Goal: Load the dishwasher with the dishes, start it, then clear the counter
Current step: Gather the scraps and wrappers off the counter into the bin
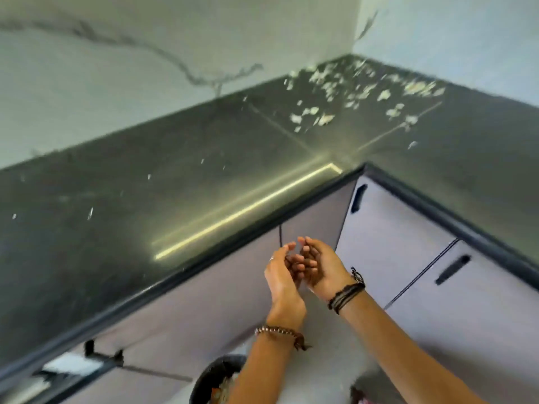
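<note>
Closest to the cam, bottom edge: a round black bin (210, 377) w/ some scraps inside, sitting on the floor right under the forearms, partly cut off by the frame.

Above that, both hands are out in front of the cabinets, below the counter lip, not touching it. Left hand (281, 279) has a beaded brown bracelet (280, 333) on the wrist, and a thin ring on one finger. Right hand (319, 269) wears a bunch of dark cord bracelets (347, 293). Hands are cupped together, fingers overlapping and loosely curled. Can't tell if anything's in there, too blurry, so not calling them grasping or empty.

Behind the hands: pale lilac-grey cabinet fronts (388, 237) w/ black slot handles, meeting at an inside corner. Lower left there's a black bar handle (105, 355) on another front w/ smth white blurred just under it.

Then the dark glossy stone countertop (145, 185), L-shaped, w/ a rounded black front edge running diagonally up to the inner corner and back down the right side. Near stretch is mostly bare w/ a few tiny white flecks and a bright light streak along the edge, lots of room on it.

Far back in the corner: a scatter of pale whitish food scraps (350, 91) spread across the top, reaching near the wall. Behind it white marble-look backsplash (145, 53) w/ grey veining.

No dishwasher identifiable from this angle.
</note>
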